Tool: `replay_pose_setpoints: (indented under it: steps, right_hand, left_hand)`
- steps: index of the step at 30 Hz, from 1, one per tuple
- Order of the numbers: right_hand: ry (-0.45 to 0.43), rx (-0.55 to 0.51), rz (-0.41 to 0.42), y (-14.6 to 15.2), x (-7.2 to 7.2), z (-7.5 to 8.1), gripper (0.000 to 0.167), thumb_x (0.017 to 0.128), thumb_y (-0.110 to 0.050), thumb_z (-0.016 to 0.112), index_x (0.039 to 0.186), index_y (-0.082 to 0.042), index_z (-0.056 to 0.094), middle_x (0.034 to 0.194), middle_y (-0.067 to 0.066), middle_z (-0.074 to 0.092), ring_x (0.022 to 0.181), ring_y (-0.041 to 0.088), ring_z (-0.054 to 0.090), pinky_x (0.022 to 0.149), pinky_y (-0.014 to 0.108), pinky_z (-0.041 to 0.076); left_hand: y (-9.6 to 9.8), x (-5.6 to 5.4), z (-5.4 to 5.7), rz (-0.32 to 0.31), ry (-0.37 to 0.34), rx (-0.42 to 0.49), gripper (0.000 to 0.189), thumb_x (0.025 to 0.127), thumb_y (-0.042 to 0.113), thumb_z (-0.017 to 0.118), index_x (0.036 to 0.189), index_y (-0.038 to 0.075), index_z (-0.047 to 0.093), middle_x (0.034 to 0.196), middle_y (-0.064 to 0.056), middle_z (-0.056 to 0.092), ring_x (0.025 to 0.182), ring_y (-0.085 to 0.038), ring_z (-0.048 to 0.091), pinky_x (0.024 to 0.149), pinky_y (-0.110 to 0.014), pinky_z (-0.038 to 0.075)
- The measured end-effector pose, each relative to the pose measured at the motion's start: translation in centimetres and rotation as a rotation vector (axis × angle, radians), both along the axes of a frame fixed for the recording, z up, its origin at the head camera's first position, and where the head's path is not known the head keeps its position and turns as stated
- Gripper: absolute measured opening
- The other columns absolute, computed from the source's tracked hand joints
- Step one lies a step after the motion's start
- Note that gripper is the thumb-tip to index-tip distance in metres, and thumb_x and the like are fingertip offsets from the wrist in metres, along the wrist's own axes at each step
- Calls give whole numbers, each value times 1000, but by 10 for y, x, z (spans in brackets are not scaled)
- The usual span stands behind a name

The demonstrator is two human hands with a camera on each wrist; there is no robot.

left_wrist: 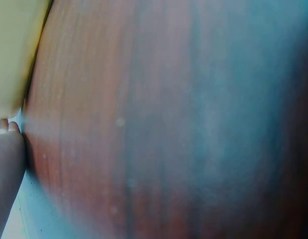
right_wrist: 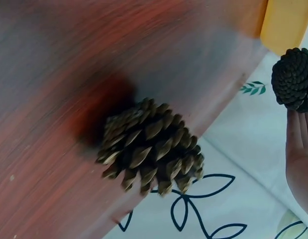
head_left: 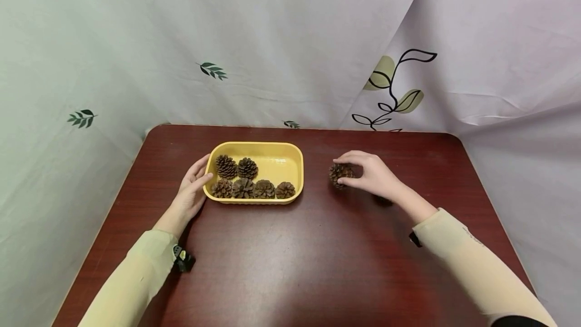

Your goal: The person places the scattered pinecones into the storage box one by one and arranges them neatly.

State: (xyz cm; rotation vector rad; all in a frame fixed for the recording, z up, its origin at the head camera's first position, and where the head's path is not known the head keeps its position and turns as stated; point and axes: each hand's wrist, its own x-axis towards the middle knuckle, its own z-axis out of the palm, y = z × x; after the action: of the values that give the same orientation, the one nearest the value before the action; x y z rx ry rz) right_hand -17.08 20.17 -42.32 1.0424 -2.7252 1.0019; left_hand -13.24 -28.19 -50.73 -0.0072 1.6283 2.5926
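Note:
In the head view, a yellow tray [head_left: 272,151] stands on the table with several brown pine cones [head_left: 243,188] in it, most of them along its near side. My left hand [head_left: 190,192] grips the tray's left end, thumb over the rim and fingers along the outside. Right of the tray, my right hand [head_left: 369,173] holds a pine cone [head_left: 338,173] between thumb and fingers. That held cone [right_wrist: 293,79] also shows at the right wrist view's edge. Another pine cone [right_wrist: 151,149] lies on the table, mostly covered by my right wrist in the head view.
The dark red wooden table [head_left: 281,256] has rounded far corners. Behind it and at its sides hangs a pale cloth [head_left: 281,39] with leaf prints. Dark wrist devices [head_left: 183,259] sit at both cuffs.

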Motion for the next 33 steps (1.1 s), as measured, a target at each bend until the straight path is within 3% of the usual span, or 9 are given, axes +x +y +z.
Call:
replay_pose_setpoints:
  steps: [10,20,33]
  right_hand:
    - [2,-149,-12,-26,-14,3,44,83,-8,91,124,-4,77,121,11,78,119,30,70,104,44,53]
    - [-32,-213,0,-59,-23,7,46,83,-9,92,126,-2,76,123,14,76,119,30,70,106,46,55]
    - [-102,-265,-8,-104,-37,3,46,85,-12,91,128,-3,76,126,14,75,122,30,69,108,40,56]
  left_hand:
    - [0,-1,1,-5,-4,-3,48,108,-5,48,146,24,53,138,14,66,113,-5,67,89,-20,57]
    - [0,-2,1,-7,-3,0,47,108,-4,49,146,24,53,138,13,67,112,-6,68,89,-20,58]
    - [1,0,1,-5,-5,-5,49,109,-5,48,151,21,49,139,15,66,115,-5,68,90,-20,58]
